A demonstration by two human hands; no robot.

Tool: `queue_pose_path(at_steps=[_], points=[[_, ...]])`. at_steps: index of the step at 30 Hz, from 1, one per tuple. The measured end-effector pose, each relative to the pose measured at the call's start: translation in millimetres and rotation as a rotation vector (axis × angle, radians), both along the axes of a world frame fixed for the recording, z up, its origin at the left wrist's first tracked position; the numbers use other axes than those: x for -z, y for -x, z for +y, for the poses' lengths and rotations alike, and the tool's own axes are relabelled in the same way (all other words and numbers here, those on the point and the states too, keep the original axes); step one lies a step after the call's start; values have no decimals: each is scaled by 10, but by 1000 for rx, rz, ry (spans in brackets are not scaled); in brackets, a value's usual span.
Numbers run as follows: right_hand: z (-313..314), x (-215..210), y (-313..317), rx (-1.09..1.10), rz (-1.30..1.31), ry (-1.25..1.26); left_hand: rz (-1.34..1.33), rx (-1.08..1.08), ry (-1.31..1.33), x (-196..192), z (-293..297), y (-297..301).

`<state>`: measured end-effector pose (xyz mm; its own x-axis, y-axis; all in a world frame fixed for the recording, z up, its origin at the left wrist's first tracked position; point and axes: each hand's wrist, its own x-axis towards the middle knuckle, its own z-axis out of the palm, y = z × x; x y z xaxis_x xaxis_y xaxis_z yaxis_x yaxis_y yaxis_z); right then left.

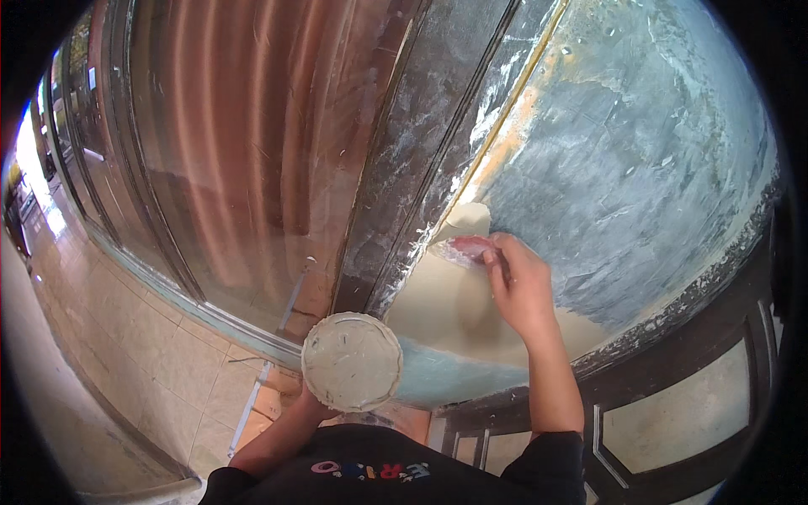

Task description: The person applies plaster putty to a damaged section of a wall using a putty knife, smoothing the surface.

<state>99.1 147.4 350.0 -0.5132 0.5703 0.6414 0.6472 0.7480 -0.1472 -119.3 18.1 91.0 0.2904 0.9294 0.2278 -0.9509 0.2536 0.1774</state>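
The right hand point(523, 282) grasps a flat red scraper smeared with whitish paste point(470, 247), fingers and thumb pinched on its right end, while its left end lies against a smooth patch of beige paste point(446, 295) on the wall. The left hand point(314, 406) grips a round pale tub of greyish-beige paste point(352, 360) at its lower left side; most of its fingers are hidden beneath it. The tub is in front of the person's body, below and to the left of the scraper and well apart from it. Above and to the right of the beige patch spreads a mottled blue-grey wall surface point(631, 168). A narrow yellowish strip point(515, 101) runs along its left border, beside a dark wooden frame splashed with white point(391, 160). Farther left, reddish-brown curtains point(244, 126) show behind glass, above a beige tiled floor point(160, 353).
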Motion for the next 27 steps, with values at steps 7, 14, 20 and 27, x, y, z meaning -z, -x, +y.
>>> queue_pose_path(at_steps=[7, 14, 20, 27], points=[[48, -480, -11, 95, 277, -130, 89, -37, 24, 41, 19, -16], [-63, -133, 2, 28, 76, -126, 87, -45, 38, -9, 11, 14], [-66, 508, 31, -15, 30, -46, 132, -82, 54, 100, 21, -4], [45, -424, 11, 89, 233, -197, 106, -37, 19, -29, 89, -39]])
